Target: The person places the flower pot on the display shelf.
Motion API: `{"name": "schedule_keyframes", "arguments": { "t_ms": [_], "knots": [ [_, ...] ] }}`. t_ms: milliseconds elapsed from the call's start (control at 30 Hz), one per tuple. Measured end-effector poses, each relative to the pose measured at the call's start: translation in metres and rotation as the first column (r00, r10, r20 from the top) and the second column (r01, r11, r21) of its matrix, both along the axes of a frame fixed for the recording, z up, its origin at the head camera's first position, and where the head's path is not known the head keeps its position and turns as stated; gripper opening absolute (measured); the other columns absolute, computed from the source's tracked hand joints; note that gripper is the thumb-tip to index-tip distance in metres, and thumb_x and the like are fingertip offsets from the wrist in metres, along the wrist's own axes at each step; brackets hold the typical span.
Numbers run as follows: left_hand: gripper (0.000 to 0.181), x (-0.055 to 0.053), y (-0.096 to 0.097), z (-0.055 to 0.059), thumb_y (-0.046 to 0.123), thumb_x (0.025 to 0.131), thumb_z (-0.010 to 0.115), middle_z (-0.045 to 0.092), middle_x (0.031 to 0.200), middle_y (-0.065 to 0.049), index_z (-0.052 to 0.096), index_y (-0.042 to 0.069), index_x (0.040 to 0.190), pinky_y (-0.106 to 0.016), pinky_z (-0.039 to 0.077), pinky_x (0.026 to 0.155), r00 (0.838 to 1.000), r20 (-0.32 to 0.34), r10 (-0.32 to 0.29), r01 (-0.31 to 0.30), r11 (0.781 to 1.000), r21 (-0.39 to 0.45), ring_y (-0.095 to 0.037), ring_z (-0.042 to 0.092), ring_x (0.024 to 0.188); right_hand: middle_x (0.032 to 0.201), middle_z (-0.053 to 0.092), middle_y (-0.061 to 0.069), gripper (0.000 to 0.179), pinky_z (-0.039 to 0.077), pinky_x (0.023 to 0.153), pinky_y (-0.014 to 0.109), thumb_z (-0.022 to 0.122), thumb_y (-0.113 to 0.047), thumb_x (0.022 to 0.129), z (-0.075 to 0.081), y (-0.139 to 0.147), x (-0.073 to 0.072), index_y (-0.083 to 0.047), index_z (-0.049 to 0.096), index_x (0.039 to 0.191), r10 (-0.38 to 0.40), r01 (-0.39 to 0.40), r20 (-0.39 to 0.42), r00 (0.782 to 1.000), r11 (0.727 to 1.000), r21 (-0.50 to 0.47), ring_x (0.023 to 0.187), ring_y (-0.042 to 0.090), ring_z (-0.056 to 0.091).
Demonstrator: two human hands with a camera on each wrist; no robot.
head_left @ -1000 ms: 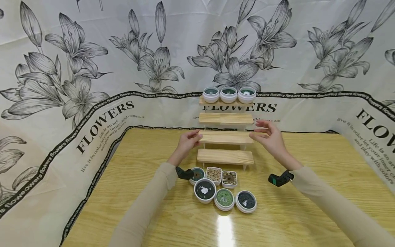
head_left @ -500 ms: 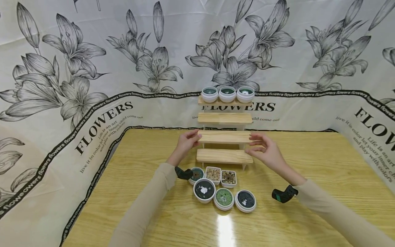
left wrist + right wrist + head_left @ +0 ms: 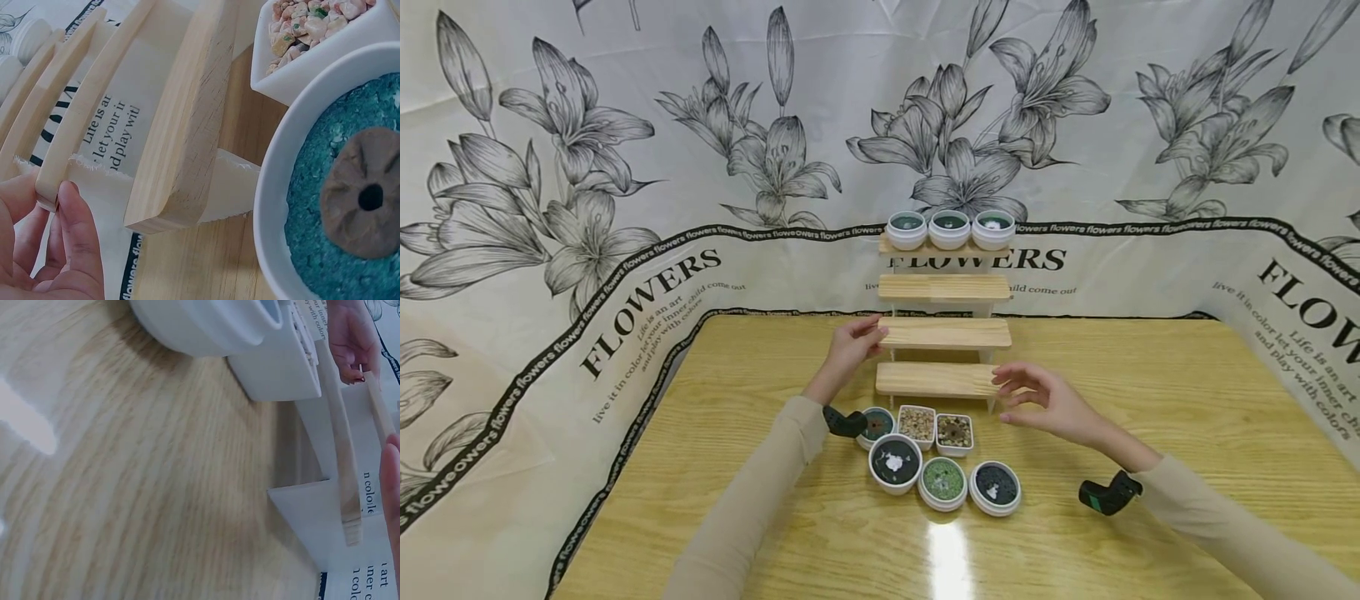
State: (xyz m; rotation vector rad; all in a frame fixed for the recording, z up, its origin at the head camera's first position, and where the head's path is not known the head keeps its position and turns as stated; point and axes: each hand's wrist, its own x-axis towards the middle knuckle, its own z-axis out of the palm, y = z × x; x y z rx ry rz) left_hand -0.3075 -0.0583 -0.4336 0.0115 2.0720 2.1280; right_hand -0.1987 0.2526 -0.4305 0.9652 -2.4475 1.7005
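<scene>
In my right wrist view, I see a round white pot [image 3: 203, 328] by a square white pot [image 3: 278, 372] on the wood table [image 3: 156, 487]. The left hand [image 3: 353, 340] pinches a thin board [image 3: 379, 409]. A bit of the right hand [image 3: 392, 487] shows.

Behind the wood-grained table [image 3: 1210, 392] and along its left side hangs a pale cloth [image 3: 880, 50] printed with grey lilies [image 3: 786, 158]. Above the table's back edge run a black band [image 3: 1187, 225] and FLOWERS lettering [image 3: 1033, 260]; white glare [image 3: 950, 558] marks its near part.

Stand [image 3: 943, 333] and pots [image 3: 943, 483] on table [image 3: 647, 475] (glossy)
</scene>
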Motion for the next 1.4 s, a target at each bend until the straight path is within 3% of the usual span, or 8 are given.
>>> {"name": "schedule_keyframes", "arguments": {
  "t_ms": [167,433,600,733,867,1167,1267,1400],
  "knots": [
    [0.043,0.0,0.0,0.0,0.012,0.094,0.063,0.06,0.123,-0.015,0.055,0.007,0.136,-0.033,0.059,0.084,1.0,0.006,0.015,-0.015,1.0,-0.005,-0.003,0.056,0.07,0.11,0.062,0.013,0.048,0.058,0.081,0.027,0.072,0.009,0.078,-0.007,0.007,0.002,0.014,0.05,0.121,0.087,-0.088,0.027,0.996,0.996,0.026,0.098,0.012,0.062],
    [0.042,0.0,0.0,0.001,0.011,0.093,0.063,0.061,0.111,-0.009,0.056,0.007,0.134,-0.022,0.058,0.072,1.0,0.008,0.017,-0.017,1.0,0.009,-0.003,0.055,0.069,0.121,0.059,-0.008,0.052,0.058,0.086,0.032,0.071,0.01,0.079,-0.018,0.014,0.006,0.018,0.045,0.123,0.287,-0.29,0.069,0.955,0.957,0.021,0.104,0.016,0.06],
    [0.04,0.0,0.0,0.001,0.011,0.094,0.063,0.06,0.107,-0.005,0.057,0.008,0.134,-0.023,0.058,0.075,1.0,0.008,0.011,-0.011,1.0,0.008,-0.004,0.056,0.069,0.123,0.058,-0.003,0.055,0.057,0.089,0.033,0.071,0.011,0.078,-0.025,0.013,0.01,0.019,0.044,0.125,0.359,-0.36,0.11,0.927,0.933,-0.005,0.106,0.019,0.06],
    [0.04,-0.001,0.001,0.001,0.012,0.094,0.063,0.06,0.107,-0.005,0.058,0.008,0.133,-0.035,0.058,0.087,1.0,0.015,0.01,-0.01,1.0,0.0,-0.004,0.056,0.071,0.125,0.055,0.016,0.06,0.055,0.093,0.033,0.072,0.011,0.076,-0.031,0.015,0.011,0.02,0.041,0.128,0.404,-0.404,0.166,0.9,0.914,-0.033,0.11,0.02,0.058],
    [0.042,-0.002,0.001,0.001,0.012,0.094,0.063,0.06,0.109,-0.006,0.056,0.007,0.135,-0.039,0.056,0.091,1.0,0.019,0.009,-0.008,1.0,-0.008,-0.004,0.056,0.071,0.122,0.047,0.034,0.066,0.054,0.095,0.034,0.073,0.012,0.075,-0.035,0.016,0.011,0.019,0.037,0.13,0.462,-0.462,0.207,0.862,0.885,-0.05,0.113,0.02,0.057],
    [0.044,-0.003,0.0,0.0,0.011,0.094,0.063,0.059,0.101,-0.003,0.054,0.005,0.136,-0.02,0.058,0.071,1.0,0.018,0.012,-0.012,1.0,0.004,-0.004,0.056,0.072,0.125,0.042,0.037,0.073,0.052,0.099,0.034,0.075,0.013,0.071,-0.04,0.015,0.009,0.014,0.037,0.134,0.545,-0.543,0.268,0.794,0.835,-0.089,0.117,0.021,0.055],
    [0.042,-0.003,0.0,0.0,0.01,0.093,0.063,0.059,0.099,-0.002,0.056,0.006,0.134,-0.02,0.057,0.069,1.0,0.016,0.018,-0.018,1.0,0.012,-0.004,0.056,0.07,0.127,0.043,0.034,0.076,0.05,0.101,0.032,0.077,0.013,0.07,-0.043,0.015,0.008,0.015,0.036,0.134,0.555,-0.555,0.27,0.787,0.828,-0.085,0.118,0.024,0.055],
    [0.041,-0.003,0.0,-0.001,0.009,0.093,0.064,0.06,0.098,-0.002,0.058,0.006,0.133,-0.024,0.059,0.074,1.0,0.019,0.021,-0.021,1.0,0.013,-0.004,0.056,0.068,0.13,0.044,0.033,0.079,0.048,0.103,0.029,0.079,0.01,0.068,-0.045,0.013,0.01,0.012,0.038,0.135,0.525,-0.535,0.314,0.791,0.843,-0.06,0.119,0.022,0.055]
  ]
}}
